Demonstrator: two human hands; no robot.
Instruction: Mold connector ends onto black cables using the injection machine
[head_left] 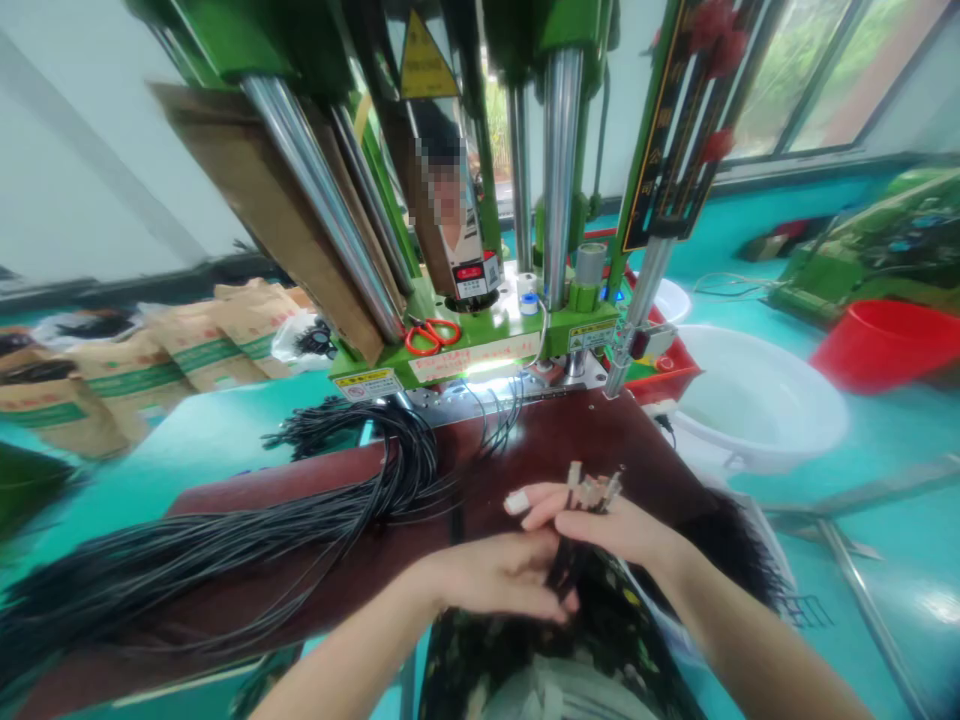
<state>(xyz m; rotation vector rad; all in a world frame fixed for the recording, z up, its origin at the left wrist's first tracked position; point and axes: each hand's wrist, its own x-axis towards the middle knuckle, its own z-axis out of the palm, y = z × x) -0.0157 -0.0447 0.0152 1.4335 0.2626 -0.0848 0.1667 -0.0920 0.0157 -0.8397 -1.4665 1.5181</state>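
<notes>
Several black cables with metal connectors [592,490] stand up out of my right hand [619,528], whose fingers are wrapped round them near the table's front edge. Just below and to the left, my left hand [502,575] touches the dark lower part of the same cables, its fingers partly bent round them. A long bundle of black cables [300,530] lies across the dark red table [555,450] on the left. A few thin cables [504,425] reach into the lit gap under the green press [510,335].
Red-handled scissors [433,337] rest on the press. Steel columns [322,200] rise behind. Paper sacks [135,370] stand at the left. A white tub [757,400] and a red bucket [889,345] are at the right. Black cables [731,550] hang beside my right arm.
</notes>
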